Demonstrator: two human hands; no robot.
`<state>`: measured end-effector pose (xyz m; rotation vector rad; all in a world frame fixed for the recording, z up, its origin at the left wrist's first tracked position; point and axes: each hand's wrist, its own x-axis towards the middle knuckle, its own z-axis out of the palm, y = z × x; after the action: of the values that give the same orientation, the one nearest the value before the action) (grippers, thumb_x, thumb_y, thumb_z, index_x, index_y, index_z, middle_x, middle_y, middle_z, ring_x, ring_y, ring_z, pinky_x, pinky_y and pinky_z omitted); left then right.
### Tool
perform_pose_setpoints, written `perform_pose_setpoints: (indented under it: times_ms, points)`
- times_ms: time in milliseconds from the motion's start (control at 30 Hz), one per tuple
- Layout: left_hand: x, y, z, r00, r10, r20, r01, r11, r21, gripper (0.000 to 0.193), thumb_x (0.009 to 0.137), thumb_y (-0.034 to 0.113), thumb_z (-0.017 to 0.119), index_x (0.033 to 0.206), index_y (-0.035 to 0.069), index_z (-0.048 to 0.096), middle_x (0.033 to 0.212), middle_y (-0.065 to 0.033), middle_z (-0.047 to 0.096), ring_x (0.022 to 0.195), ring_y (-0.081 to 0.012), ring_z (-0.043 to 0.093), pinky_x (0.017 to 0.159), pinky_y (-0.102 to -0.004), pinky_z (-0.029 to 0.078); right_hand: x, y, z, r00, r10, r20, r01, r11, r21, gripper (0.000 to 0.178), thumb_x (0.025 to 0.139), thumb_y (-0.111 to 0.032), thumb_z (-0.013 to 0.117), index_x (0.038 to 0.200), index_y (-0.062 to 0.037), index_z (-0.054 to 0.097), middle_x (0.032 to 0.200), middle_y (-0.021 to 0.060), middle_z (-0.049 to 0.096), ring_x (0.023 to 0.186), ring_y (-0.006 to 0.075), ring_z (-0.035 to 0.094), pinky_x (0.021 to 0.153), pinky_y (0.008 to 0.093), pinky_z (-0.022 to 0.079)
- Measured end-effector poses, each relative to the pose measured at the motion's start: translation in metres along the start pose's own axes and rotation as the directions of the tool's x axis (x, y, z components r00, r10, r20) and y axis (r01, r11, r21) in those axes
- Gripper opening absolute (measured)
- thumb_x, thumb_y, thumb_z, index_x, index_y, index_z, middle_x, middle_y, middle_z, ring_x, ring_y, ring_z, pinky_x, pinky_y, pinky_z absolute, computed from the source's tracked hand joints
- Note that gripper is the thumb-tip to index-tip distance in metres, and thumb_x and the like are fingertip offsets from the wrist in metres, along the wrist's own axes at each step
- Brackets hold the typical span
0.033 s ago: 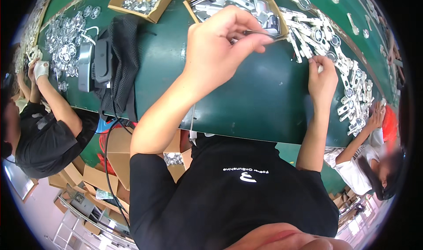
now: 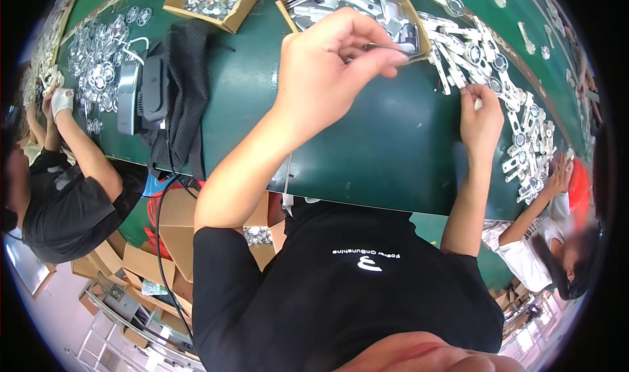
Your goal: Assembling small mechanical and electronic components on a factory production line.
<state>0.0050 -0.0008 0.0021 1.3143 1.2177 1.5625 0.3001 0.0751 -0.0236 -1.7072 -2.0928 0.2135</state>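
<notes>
My left hand is raised over the table, thumb and forefinger pinching a thin metal piece seen nearly edge-on. Just behind it stands a cardboard box of shiny silver, rounded flat pieces. Farther right, my right hand is low at the near edge of a heap of white handle-like parts with round ring ends. Its fingers are curled together around a small white part, mostly hidden by the fingers.
A second cardboard tray holds small metal bits. On the left lie a black mesh bag, a grey device with a cable and clear ring parts. Co-workers sit at both sides; cardboard boxes stand below the green table.
</notes>
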Motion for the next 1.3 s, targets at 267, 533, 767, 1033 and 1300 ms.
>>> perform_pose_setpoints:
  times_ms: [267,533,767,1033,1300]
  points:
    - [0.007,-0.004,-0.007,0.992,0.035,-0.117,-0.048,0.992,-0.117,0.017,0.104,-0.004,0.065,0.119,-0.007,0.069,0.114,-0.0149,0.077,0.103,-0.0202,0.077,0.092,-0.0298,0.061,-0.003,0.007,-0.019,0.990,0.128,0.050,-0.134,0.984,0.119,0.019,0.096,-0.020,0.075,0.106,-0.0035,0.077,0.089,0.0082,0.076,0.083,0.0191,0.071,0.083,0.0323,0.055]
    - [0.004,-0.008,-0.007,0.990,-0.020,-0.141,-0.008,0.980,-0.199,0.018,0.103,-0.002,0.067,0.120,-0.003,0.063,0.109,-0.0132,0.078,0.101,-0.0155,0.077,0.086,-0.0253,0.060,0.009,-0.004,-0.015,0.999,-0.008,0.040,0.006,0.998,0.056,0.016,0.095,-0.018,0.074,0.105,-0.0061,0.078,0.091,0.0140,0.074,0.086,0.0306,0.072,0.081,0.0385,0.055]
    - [0.002,-0.012,-0.006,0.994,0.066,-0.089,-0.080,0.984,-0.157,0.017,0.101,-0.001,0.070,0.118,-0.002,0.068,0.105,-0.0081,0.078,0.098,-0.0126,0.076,0.085,-0.0255,0.059,0.016,-0.003,-0.010,0.988,-0.058,0.140,0.072,0.993,-0.094,0.013,0.095,-0.014,0.072,0.104,-0.0062,0.076,0.095,0.0140,0.071,0.089,0.0350,0.070,0.081,0.0432,0.054]
    - [-0.002,-0.007,-0.003,0.998,0.052,-0.024,-0.054,0.996,-0.073,0.023,0.102,-0.003,0.069,0.125,-0.003,0.066,0.108,-0.0114,0.078,0.095,-0.0145,0.075,0.086,-0.0255,0.058,-0.008,-0.010,-0.028,0.984,0.052,0.169,-0.108,0.934,0.341,0.014,0.100,-0.013,0.072,0.104,0.0006,0.074,0.087,0.0043,0.071,0.082,0.0120,0.063,0.077,0.0264,0.050]
    - [-0.021,0.008,0.016,0.992,-0.079,0.103,0.075,0.996,0.044,0.023,0.100,-0.001,0.072,0.123,-0.002,0.067,0.101,-0.0074,0.079,0.093,-0.0092,0.074,0.083,-0.0228,0.059,-0.030,-0.066,-0.046,0.968,-0.241,0.068,0.176,0.847,0.501,0.006,0.100,-0.003,0.070,0.102,0.0019,0.069,0.095,0.0022,0.065,0.083,0.0100,0.057,0.077,0.0241,0.047]
